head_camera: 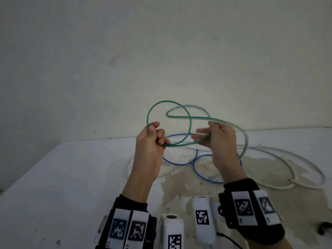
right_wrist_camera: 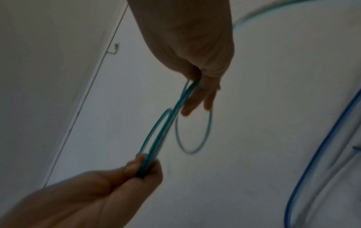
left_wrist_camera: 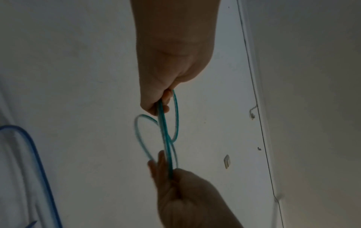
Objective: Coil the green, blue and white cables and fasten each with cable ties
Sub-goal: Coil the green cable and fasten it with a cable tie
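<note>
I hold the green cable [head_camera: 168, 101] in the air above the table in two or three loose loops. My left hand [head_camera: 158, 135] grips the gathered loops in a fist. My right hand [head_camera: 204, 136] pinches the strand a little to the right, its other fingers stretched out; the rest of the cable arcs over it, blurred, down to the table. In the left wrist view the left hand [left_wrist_camera: 163, 106] and right hand [left_wrist_camera: 168, 172] hold the green cable [left_wrist_camera: 166, 138] taut between them. The right wrist view shows the green cable [right_wrist_camera: 162, 132] likewise. The blue cable [head_camera: 179, 164] and white cable [head_camera: 287, 159] lie loose on the table.
Two white marker-tagged devices [head_camera: 203, 216] stand at the table's front, between my wrists. A brown stain [head_camera: 179, 187] spreads over the white table [head_camera: 71, 177]. A small dark object [head_camera: 325, 229] sits at the right edge. A bare wall rises close behind the table.
</note>
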